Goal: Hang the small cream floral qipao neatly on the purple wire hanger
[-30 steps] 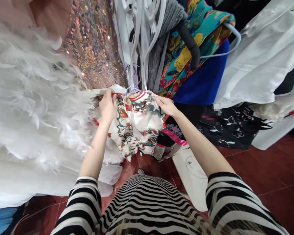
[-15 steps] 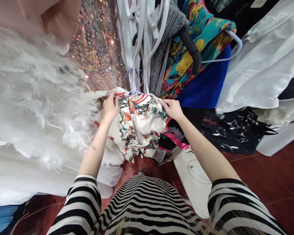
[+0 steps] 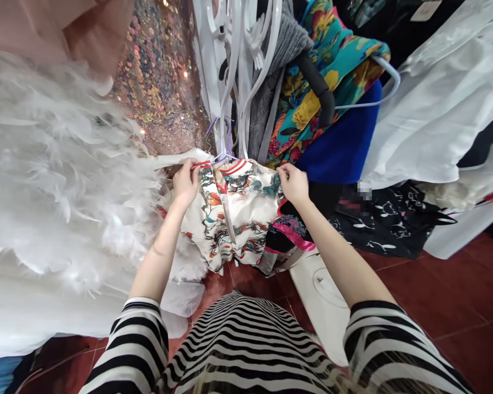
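Note:
A white garment [image 3: 246, 202] with an orange, green and black print and red trim hangs in front of me on a thin hanger [image 3: 224, 157]. My left hand [image 3: 186, 183] pinches its red-edged left shoulder. At the other shoulder, my right hand [image 3: 293, 183] has its fingers closed on the cloth. Between the hands the front lies spread, with a pale band running down from the neckline. The hanger's purple hook [image 3: 229, 128] is near the white rack [image 3: 238, 71]. The fingertips are partly hidden by the fabric.
White feathered clothing [image 3: 66, 180] and a sequined dress [image 3: 160, 71] fill the left. A teal floral garment [image 3: 312, 104], blue cloth [image 3: 340, 148] and white fabric [image 3: 431, 120] hang at the right. Below are a white flat object [image 3: 318, 306] and red floor tiles [image 3: 460, 290].
My right hand has shifted slightly right along the shoulder and closed further on the cloth. The pale band on the front now looks narrower. My left hand keeps its pinch.

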A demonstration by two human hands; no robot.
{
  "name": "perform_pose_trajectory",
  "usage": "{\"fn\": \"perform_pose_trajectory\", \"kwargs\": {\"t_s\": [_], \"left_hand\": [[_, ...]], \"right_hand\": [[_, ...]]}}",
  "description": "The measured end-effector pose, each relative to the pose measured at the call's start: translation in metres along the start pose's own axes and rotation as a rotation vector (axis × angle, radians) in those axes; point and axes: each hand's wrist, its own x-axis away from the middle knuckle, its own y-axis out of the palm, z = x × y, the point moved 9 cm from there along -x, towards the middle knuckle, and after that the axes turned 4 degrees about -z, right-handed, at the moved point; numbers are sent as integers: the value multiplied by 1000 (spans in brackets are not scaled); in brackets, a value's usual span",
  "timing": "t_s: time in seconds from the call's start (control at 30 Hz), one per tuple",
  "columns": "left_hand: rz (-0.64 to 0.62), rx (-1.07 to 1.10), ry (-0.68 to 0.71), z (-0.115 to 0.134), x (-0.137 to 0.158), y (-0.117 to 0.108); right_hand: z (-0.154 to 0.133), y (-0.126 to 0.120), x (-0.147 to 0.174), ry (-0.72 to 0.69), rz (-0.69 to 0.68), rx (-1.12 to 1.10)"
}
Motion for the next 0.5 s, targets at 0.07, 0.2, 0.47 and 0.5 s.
{"fn": "perform_pose_trajectory", "kwargs": {"t_s": [0.07, 0.2, 0.47, 0.5], "left_hand": [[0, -3, 0, 1, 0, 1], [-5, -11, -7, 3, 2, 3], [93, -105, 157, 16, 34, -5], [140, -138, 163, 15, 41, -8]], "right_hand": [[-13, 3, 4, -80, -20, 71], [-41, 20, 15, -243, -105, 203], [-48, 33, 29, -245, -116, 279], [-52, 33, 36, -277, -88, 268]]}}
